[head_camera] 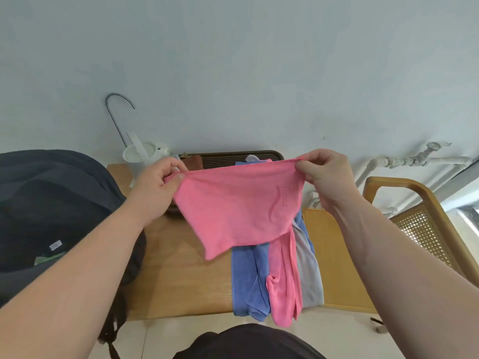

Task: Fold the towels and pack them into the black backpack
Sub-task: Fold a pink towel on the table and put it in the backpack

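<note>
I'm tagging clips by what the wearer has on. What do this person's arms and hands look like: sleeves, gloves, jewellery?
The left forearm and right forearm are bare, with no sleeve in view. The left hand and right hand are ungloved; no watch, bracelet or ring is visible. A dark garment shows at the bottom edge.
</note>
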Action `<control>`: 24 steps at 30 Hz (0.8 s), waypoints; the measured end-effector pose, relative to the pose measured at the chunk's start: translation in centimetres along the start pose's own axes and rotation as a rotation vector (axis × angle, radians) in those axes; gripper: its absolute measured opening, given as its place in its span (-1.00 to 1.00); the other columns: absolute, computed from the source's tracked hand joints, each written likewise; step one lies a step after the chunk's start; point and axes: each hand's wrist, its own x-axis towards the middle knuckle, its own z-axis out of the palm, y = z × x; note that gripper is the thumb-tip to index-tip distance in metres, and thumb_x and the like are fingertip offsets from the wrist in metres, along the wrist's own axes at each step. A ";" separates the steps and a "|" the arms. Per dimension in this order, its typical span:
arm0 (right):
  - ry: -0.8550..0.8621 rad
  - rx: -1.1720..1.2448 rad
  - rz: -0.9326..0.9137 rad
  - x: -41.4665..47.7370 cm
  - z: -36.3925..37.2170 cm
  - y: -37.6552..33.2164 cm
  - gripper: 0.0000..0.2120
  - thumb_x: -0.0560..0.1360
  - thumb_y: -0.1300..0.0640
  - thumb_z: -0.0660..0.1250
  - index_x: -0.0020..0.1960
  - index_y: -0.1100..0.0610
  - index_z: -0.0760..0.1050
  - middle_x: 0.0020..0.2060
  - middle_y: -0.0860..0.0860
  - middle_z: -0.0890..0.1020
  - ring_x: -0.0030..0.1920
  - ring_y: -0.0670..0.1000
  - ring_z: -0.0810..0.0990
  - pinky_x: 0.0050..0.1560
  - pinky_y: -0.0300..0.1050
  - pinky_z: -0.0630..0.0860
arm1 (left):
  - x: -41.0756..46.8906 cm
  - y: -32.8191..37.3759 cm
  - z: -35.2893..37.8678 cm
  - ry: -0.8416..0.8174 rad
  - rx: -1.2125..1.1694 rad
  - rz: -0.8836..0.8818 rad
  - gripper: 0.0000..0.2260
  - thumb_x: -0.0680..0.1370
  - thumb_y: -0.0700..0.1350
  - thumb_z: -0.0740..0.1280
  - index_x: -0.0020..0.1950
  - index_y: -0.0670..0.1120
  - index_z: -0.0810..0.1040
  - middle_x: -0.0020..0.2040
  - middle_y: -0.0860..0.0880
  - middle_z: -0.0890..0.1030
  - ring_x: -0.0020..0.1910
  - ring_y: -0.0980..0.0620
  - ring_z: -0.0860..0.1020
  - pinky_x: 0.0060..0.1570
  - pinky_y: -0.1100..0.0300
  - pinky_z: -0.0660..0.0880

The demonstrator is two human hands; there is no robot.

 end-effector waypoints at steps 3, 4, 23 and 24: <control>-0.008 -0.005 0.022 0.5 0.4 0.0 -0.79 0.39 0.37 0.41 -0.26 0.09 0.68 -0.33 0.05 0.67 -0.24 0.02 0.58 -0.13 -0.04 0.54 | 0.8 1.3 -2.9 -0.068 0.156 0.041 -0.79 0.59 -0.25 0.33 -0.03 0.05 0.67 -0.14 0.08 0.66 -0.09 0.12 0.58 -0.02 0.16 0.47; -0.010 0.008 0.036 0.6 0.8 0.0 -0.79 0.40 0.38 0.41 -0.26 0.09 0.68 -0.32 0.05 0.67 -0.23 0.02 0.59 -0.11 -0.02 0.55 | 0.9 1.5 -3.6 -0.091 0.212 0.046 -0.76 0.58 -0.26 0.33 -0.02 0.07 0.68 -0.09 0.10 0.67 -0.05 0.16 0.58 0.01 0.20 0.47; -0.743 -0.085 0.474 0.0 1.0 -1.0 -0.76 0.45 0.41 0.33 0.08 0.36 0.63 -0.25 0.15 0.65 -0.35 -0.05 0.62 -0.37 -0.23 0.62 | -1.5 -0.7 -9.1 -0.437 -0.216 -0.409 -0.73 0.49 -0.48 0.32 -0.03 -0.19 0.72 -0.13 -0.20 0.68 -0.20 -0.03 0.60 -0.24 0.22 0.55; -0.818 -0.114 0.490 0.2 0.8 -0.8 -0.73 0.40 0.37 0.36 0.08 0.35 0.65 -0.25 0.15 0.65 -0.35 -0.04 0.61 -0.35 -0.22 0.62 | -1.4 -0.8 -9.6 -0.527 -0.140 -0.451 -0.76 0.51 -0.48 0.30 -0.01 -0.25 0.71 -0.10 -0.23 0.69 -0.17 -0.05 0.63 -0.21 0.19 0.57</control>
